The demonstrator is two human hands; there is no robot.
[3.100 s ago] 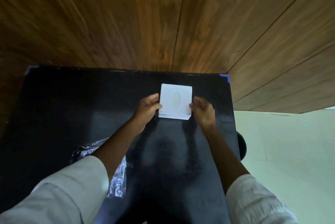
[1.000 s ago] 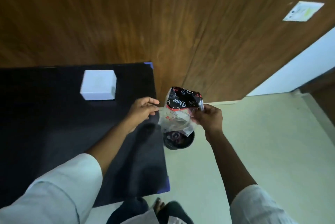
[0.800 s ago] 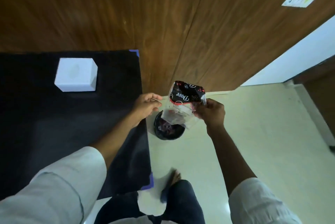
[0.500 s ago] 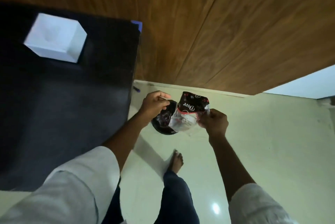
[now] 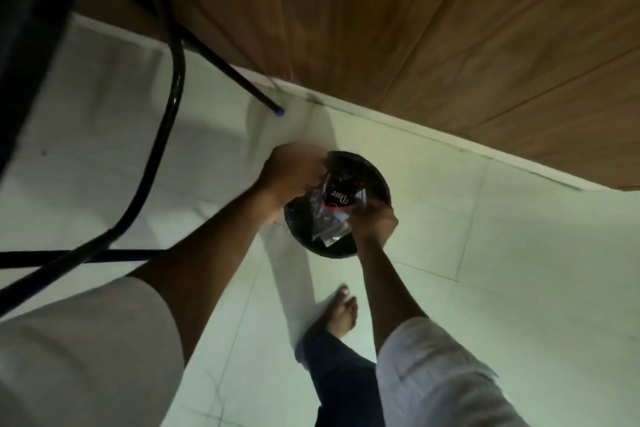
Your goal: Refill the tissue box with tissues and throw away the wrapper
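Black metal table legs [image 5: 173, 87] stand at the left on the pale tiled floor [image 5: 519, 288]. The left hand [image 5: 289, 175] pinches the wrapper [image 5: 334, 208], crinkled clear plastic with a black-and-red printed end, directly over the round black bin [image 5: 377, 181]; the right hand [image 5: 375, 220] grips its right edge.

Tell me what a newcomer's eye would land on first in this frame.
Both hands meet at centre frame: the left hand and right hand hold a crinkled clear-and-black wrapper right over the round black bin on the pale tiled floor. Next comes the bare foot just below the bin, then the black table legs at upper left against the wood-panelled wall.
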